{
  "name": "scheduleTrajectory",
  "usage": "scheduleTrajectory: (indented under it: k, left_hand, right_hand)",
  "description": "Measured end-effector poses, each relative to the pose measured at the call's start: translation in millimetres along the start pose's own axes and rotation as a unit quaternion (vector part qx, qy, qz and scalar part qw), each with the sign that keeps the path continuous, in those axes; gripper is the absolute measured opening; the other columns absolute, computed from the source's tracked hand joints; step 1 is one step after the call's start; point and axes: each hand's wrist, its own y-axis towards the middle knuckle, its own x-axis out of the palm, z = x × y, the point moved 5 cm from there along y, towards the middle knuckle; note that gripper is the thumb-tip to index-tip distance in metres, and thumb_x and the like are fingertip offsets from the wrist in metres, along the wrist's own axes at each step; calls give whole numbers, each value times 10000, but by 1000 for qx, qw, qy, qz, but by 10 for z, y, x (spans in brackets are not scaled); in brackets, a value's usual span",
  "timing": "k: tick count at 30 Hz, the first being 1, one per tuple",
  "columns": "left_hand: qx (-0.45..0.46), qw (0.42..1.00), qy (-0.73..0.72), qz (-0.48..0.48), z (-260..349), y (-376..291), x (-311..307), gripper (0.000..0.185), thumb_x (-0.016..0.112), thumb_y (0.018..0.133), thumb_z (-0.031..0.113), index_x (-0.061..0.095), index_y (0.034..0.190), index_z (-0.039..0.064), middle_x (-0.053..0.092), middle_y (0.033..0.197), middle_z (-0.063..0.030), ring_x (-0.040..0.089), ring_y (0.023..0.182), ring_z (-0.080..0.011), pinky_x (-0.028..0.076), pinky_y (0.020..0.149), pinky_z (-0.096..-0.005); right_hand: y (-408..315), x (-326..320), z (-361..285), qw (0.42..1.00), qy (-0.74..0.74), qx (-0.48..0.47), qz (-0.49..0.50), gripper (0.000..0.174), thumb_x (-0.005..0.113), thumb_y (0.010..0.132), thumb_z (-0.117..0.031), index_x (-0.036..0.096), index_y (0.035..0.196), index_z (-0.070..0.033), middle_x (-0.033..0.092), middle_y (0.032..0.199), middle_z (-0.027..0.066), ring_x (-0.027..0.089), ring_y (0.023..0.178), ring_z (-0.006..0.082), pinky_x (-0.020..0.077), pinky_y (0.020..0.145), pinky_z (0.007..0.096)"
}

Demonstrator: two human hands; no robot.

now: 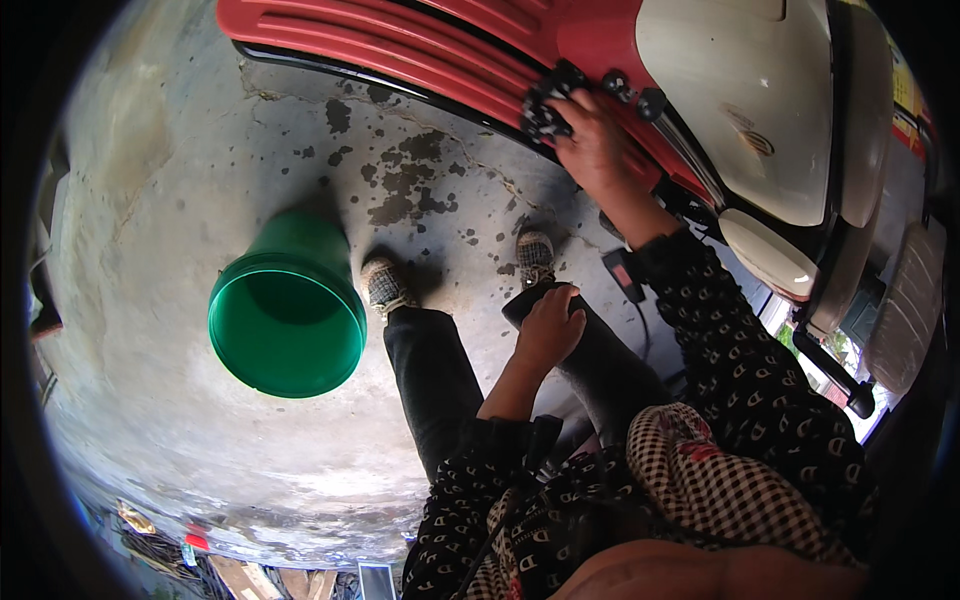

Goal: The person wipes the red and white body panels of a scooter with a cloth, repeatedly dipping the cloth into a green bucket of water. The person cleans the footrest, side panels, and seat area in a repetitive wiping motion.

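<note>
My right hand (592, 142) is closed on a dark patterned cloth (553, 101), which it presses against the ribbed red footboard (420, 56) of a vehicle that looks like an electric scooter or tricycle. Empty of any object, my left hand (553, 326) rests on my knee with its fingers slightly bent. Beside the footboard rises a cream body panel (742, 97) under a seat (866, 112). A green plastic bucket (287, 330) stands on the concrete floor to the left of my feet; its water level, if any, cannot be told.
Dark wet spots mark the concrete floor (187, 187) between bucket and vehicle. A black charger-like box with a cable (624, 276) lies near my right foot. Wood pieces (244, 577) and other clutter lie at the lower left. A black bar (832, 367) juts from the vehicle at right.
</note>
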Motion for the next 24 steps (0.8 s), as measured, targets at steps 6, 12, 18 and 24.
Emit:
scheduleTrajectory:
  k: [6, 12, 18, 24]
  left_hand:
    - [13, 999, 24, 30, -47, 11, 20, 378, 628, 910, 227, 562, 1251, 78, 631, 1223, -170, 599, 1157, -389, 495, 970, -490]
    - [-14, 1000, 23, 3, -13, 4, -29, 405, 598, 942, 227, 578, 1299, 37, 639, 1312, -181, 590, 1256, -347, 466, 1060, -426]
    - [-4, 1000, 6, 11, 10, -21, -75, 404, 598, 939, 226, 582, 1295, 35, 637, 1314, -185, 589, 1255, -351, 468, 1056, -426]
    - [-3, 1000, 12, 24, -65, 21, -61, 401, 624, 909, 239, 575, 1274, 79, 628, 1257, -161, 586, 1197, -372, 485, 996, -478]
  right_hand:
    - [1099, 580, -690, 993, 42, -89, 72, 470, 784, 692, -3, 649, 1125, -125, 610, 1075, 111, 622, 985, 358, 537, 817, 449]
    - [377, 79, -4, 999, 39, 6, 25, 554, 767, 737, 55, 562, 1217, -130, 612, 1071, 159, 617, 1016, 409, 525, 851, 468]
    - [258, 80, -24, 997, -69, 33, -6, 522, 735, 725, 11, 565, 1198, -129, 593, 1128, 151, 614, 1059, 400, 555, 842, 500]
    - [1283, 432, -824, 993, -74, -94, 19, 462, 796, 749, -100, 559, 1145, -114, 616, 1140, 94, 643, 1050, 324, 588, 776, 477]
